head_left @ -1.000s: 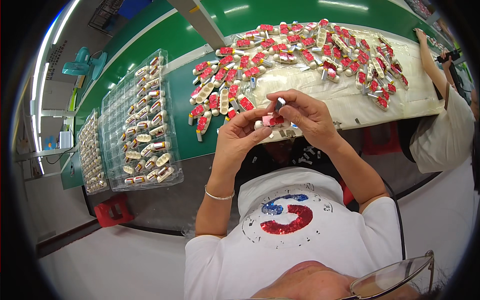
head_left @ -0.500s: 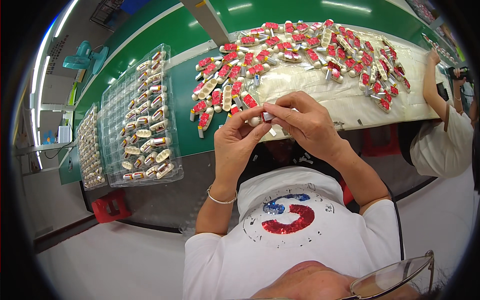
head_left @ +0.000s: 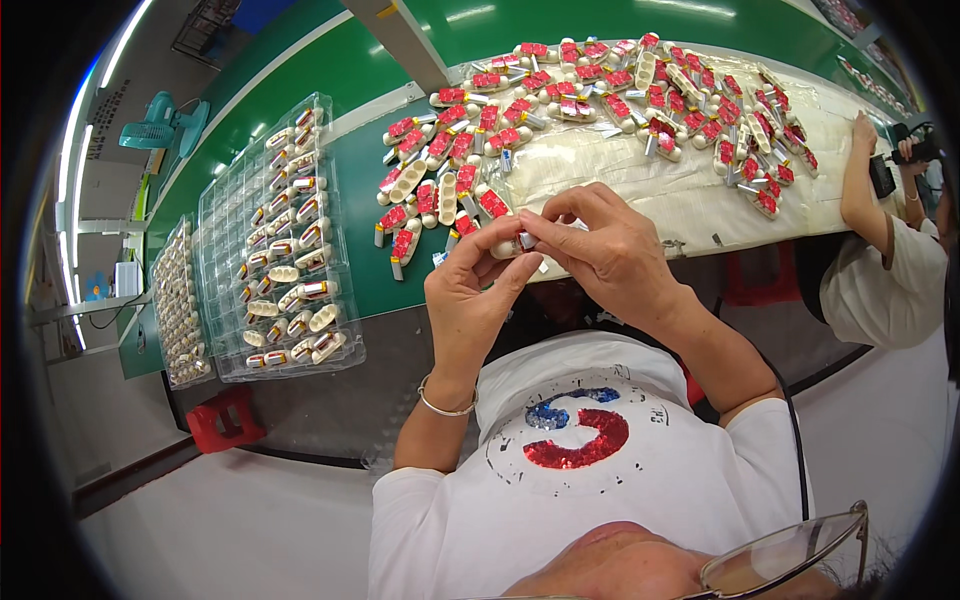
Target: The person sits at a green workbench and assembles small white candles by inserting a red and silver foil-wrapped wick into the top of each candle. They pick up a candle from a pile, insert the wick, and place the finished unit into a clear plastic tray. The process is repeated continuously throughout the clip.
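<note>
A cream, rounded piece [head_left: 505, 249] with a small silvery-white part at its right end is held between my two hands, just off the table's near edge. The thumb and index finger of my left hand [head_left: 470, 284] grip its left side. My right hand [head_left: 612, 246] pinches the silvery-white part with thumb and fingertips. Much of the piece is hidden by my fingers. Beyond my hands lies a loose pile of similar cream oval pieces [head_left: 620, 109], many with red labels and silvery ends.
Left of my hands, a clear compartment tray [head_left: 228, 215] holds several rows of such pieces, with another filled tray [head_left: 178, 305] beyond it. A metal post [head_left: 400, 40] rises from the green table [head_left: 375, 285]. At right, another person's arm [head_left: 862, 190] reaches onto the table. A red stool [head_left: 225, 420] stands lower left.
Both hands keep their grip on the piece, with only slight finger movement. The table and pile appear shifted a little to the left in the picture.
</note>
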`<action>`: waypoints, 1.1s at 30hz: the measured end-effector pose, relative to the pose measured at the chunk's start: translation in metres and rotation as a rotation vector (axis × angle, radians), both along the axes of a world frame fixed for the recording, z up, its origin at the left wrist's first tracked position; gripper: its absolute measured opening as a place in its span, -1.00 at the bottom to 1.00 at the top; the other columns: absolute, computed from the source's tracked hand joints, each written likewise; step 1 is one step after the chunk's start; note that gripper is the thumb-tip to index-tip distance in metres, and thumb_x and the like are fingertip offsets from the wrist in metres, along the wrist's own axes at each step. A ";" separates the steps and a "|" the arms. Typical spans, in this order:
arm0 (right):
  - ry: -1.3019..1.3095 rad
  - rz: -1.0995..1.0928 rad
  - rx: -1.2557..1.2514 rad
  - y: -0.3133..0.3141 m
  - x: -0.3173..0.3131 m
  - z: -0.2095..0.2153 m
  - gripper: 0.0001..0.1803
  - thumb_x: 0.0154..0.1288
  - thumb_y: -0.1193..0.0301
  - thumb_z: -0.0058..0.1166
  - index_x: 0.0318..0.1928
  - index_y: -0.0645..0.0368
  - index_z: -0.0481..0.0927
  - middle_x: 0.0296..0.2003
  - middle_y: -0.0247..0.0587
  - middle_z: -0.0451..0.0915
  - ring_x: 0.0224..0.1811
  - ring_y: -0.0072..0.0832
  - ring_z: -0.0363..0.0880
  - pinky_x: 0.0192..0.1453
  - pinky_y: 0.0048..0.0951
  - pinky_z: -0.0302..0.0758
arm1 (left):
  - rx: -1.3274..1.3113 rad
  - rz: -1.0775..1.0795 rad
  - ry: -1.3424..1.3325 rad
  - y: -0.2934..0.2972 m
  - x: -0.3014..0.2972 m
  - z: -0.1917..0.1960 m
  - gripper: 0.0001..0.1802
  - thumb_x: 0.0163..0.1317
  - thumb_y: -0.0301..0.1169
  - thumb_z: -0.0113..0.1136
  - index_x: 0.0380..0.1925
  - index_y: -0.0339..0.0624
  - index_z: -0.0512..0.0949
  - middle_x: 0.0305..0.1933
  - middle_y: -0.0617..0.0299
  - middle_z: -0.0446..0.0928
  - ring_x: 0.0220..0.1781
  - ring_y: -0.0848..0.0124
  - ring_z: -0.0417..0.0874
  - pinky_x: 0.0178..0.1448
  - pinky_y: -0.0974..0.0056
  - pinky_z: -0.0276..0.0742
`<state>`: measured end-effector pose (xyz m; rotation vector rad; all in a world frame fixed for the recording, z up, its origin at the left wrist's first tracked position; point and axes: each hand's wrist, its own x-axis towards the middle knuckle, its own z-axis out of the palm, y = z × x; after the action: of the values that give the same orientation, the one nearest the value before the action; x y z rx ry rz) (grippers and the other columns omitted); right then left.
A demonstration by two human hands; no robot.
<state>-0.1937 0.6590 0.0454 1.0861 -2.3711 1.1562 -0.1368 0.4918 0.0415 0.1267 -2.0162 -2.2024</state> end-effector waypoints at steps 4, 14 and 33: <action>0.022 -0.049 0.026 -0.007 0.003 -0.004 -0.62 0.12 0.50 0.25 0.00 0.09 0.62 -0.18 -0.25 0.56 -0.19 -0.31 0.52 -0.18 -0.36 0.53 | 0.052 0.034 -0.018 -0.002 -0.006 -0.012 -0.71 0.16 -0.61 0.31 -0.08 -0.37 0.59 -0.11 0.16 0.63 -0.11 0.53 0.64 0.03 0.42 0.64; -0.857 0.242 -0.630 0.001 -0.001 -0.021 -0.53 0.31 0.50 0.14 0.22 0.27 0.45 0.17 -0.23 0.41 0.17 -0.52 0.45 0.20 -0.44 0.46 | 0.558 -0.025 -0.171 -0.025 -0.018 -0.012 -0.78 0.27 -0.54 0.14 -0.11 -0.41 0.54 -0.03 -0.06 0.61 -0.05 0.29 0.70 0.04 0.33 0.70; -1.070 0.181 -0.687 -0.013 -0.003 -0.021 -0.67 0.24 0.40 0.28 -0.01 0.25 0.62 -0.26 -0.32 0.63 -0.24 -0.69 0.56 -0.11 -0.64 0.51 | 0.012 0.037 0.130 -0.006 -0.003 -0.003 -0.78 0.15 -0.70 0.26 -0.18 -0.36 0.56 0.01 0.00 0.59 -0.05 0.43 0.65 0.06 0.36 0.64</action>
<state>-0.1970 0.6462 0.0247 0.4545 -2.0757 2.8580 -0.1399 0.4861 0.0381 0.0208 -1.9163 -2.1418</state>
